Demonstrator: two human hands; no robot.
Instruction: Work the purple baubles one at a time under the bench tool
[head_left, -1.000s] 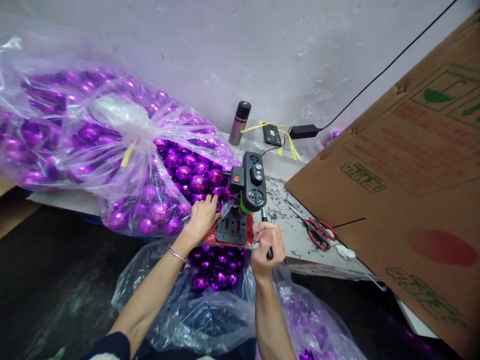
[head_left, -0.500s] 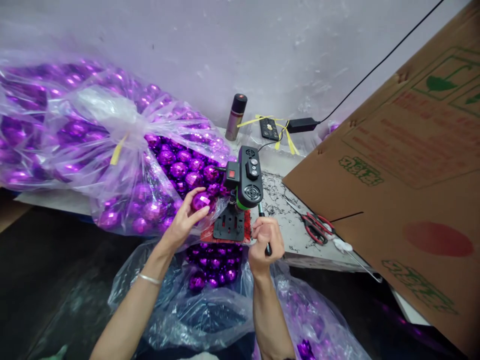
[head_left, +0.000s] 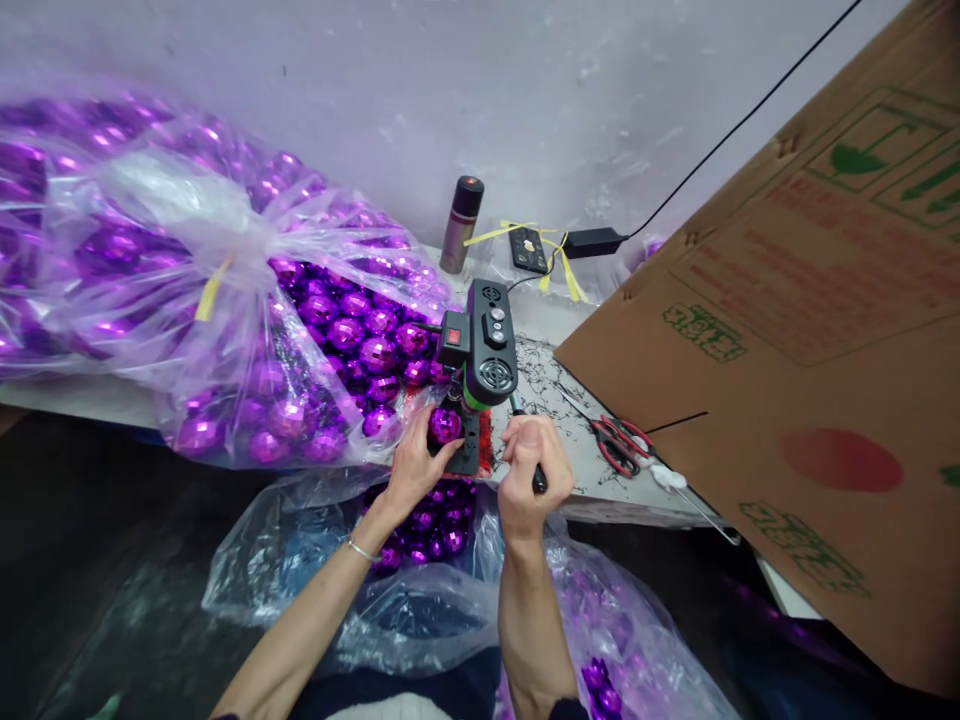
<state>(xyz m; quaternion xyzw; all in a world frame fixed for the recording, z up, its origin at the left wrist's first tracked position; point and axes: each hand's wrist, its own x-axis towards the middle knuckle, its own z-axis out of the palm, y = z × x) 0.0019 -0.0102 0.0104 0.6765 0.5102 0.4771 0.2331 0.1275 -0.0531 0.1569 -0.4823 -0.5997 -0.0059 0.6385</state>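
Note:
Between the thumb and fingers of my left hand (head_left: 417, 462) is a shiny purple faceted ball (head_left: 445, 426). It is over the black slotted base plate (head_left: 469, 452) of a small bench machine (head_left: 492, 340), just in front of the machine's head. My right hand (head_left: 534, 468) is wrapped around the black grip of the machine's lever (head_left: 539, 480), on the right side. Left of the machine, many similar purple balls (head_left: 377, 353) spill from the mouth of a clear plastic bag (head_left: 225, 230). More balls (head_left: 427, 530) lie in an open bag below the table edge.
A spray can (head_left: 461, 225) stands near the wall, beside a black power adapter (head_left: 592, 242) and yellow ties. Red-handled scissors (head_left: 622, 445) lie on the scrap-strewn table (head_left: 536, 375). A large cardboard box (head_left: 795, 330) leans in from the right.
My left hand has moved right with the purple ball, from beside the bag's mouth to over the machine's base plate. My right hand keeps hold of the lever.

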